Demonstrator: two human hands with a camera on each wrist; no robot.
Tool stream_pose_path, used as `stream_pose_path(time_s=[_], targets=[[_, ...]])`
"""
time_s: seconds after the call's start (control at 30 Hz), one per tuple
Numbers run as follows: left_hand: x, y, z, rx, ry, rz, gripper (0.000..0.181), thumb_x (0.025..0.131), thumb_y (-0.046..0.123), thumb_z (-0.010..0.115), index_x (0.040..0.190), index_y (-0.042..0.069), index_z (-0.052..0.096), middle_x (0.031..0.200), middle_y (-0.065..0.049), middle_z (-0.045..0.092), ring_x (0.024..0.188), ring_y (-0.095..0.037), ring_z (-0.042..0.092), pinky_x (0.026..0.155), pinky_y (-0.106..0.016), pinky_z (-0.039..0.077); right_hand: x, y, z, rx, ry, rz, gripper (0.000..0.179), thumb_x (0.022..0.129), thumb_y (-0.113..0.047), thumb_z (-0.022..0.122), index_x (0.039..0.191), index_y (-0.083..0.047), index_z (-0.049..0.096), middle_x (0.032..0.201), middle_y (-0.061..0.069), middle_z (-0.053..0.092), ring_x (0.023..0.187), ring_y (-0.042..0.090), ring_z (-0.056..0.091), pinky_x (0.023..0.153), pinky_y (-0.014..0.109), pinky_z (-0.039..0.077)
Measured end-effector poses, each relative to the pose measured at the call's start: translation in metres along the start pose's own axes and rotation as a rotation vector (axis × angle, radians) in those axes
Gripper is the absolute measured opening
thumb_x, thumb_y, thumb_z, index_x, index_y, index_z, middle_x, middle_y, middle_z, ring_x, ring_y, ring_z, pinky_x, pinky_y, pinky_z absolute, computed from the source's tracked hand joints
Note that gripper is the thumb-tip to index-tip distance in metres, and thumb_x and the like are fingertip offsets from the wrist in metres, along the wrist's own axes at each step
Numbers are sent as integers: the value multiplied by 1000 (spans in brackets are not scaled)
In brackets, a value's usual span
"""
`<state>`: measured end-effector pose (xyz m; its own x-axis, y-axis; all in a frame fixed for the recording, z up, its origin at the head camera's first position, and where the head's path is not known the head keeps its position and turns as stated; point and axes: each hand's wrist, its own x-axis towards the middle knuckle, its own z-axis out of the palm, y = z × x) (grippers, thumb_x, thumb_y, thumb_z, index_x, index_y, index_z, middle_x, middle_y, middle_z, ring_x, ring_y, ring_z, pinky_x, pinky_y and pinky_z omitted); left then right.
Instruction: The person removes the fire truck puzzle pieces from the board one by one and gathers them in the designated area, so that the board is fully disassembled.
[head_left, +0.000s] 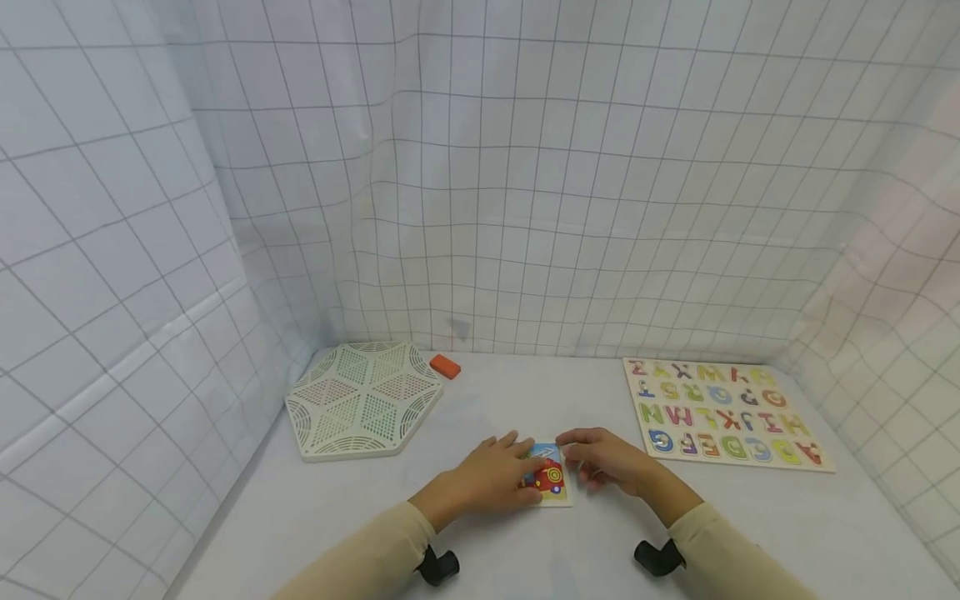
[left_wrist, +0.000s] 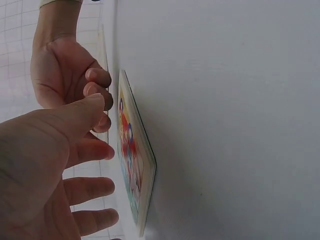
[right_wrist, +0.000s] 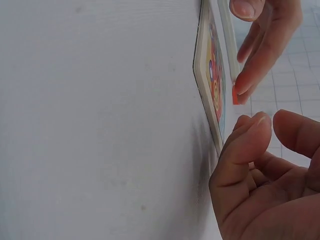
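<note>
A small square picture puzzle board (head_left: 555, 479) with a bright red, yellow and blue design lies flat on the white table. My left hand (head_left: 497, 473) is over its left part with the fingers spread, hiding much of the picture. In the left wrist view, those fingers appear just above the board (left_wrist: 131, 145), and nothing is gripped. By the board's right edge is my right hand (head_left: 606, 458), its fingers loosely bent. The right wrist view shows a gap between thumb and forefinger, with nothing held; whether a fingertip touches the board's edge is unclear.
At the back left lies a white hexagonal board (head_left: 352, 456) with patterned holes, and a small orange-red block (head_left: 446, 366) sits beside it. A wooden alphabet puzzle (head_left: 750, 464) with colourful letters is at the right. White grid-patterned cloth (head_left: 525, 183) hangs behind and at both sides.
</note>
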<state>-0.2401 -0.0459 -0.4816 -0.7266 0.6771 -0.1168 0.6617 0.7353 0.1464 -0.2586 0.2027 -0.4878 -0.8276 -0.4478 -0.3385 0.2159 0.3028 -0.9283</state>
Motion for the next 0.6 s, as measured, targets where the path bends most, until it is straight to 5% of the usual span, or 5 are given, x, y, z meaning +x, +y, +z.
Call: stream_pose_path(time_s=[0.6], targets=[[-3, 9, 5, -19, -54, -30, 58, 97, 61, 57, 150, 39, 50, 161, -1, 41, 150, -33, 34, 117, -57, 31, 2, -2, 8, -12, 17, -6, 53, 100, -22, 59, 143, 7, 50, 95, 7, 61, 64, 12, 53, 53, 23, 46]])
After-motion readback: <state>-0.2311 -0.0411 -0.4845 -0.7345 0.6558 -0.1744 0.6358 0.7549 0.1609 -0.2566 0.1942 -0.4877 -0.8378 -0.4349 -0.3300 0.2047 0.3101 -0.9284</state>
